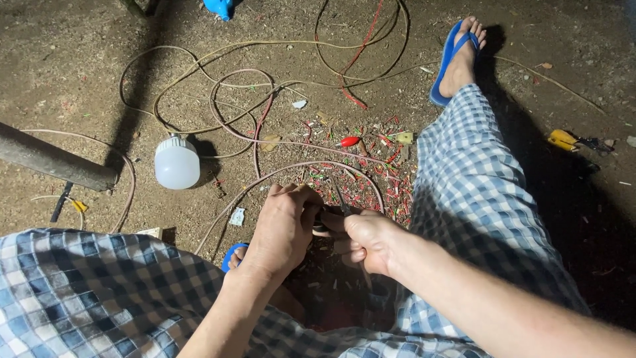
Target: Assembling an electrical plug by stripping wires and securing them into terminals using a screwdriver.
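Floor [79,40]: bare packed dirt, brown, gritty. Lighting: harsh single source, hard dark shadows at right. Scatter of small red and green plastic scraps [358,179] at centre. Dark cylindrical pipe [53,162] lying at left edge. White dome-shaped bulb [177,162] lying on floor.

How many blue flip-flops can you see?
2. One blue flip-flop is on the outstretched foot at the top right. Only the tip of the other blue flip-flop peeks out beside the left hand.

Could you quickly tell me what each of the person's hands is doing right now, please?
Left hand: closed around the pale wire.
Right hand: closed on a small dark tool, kind unclear.
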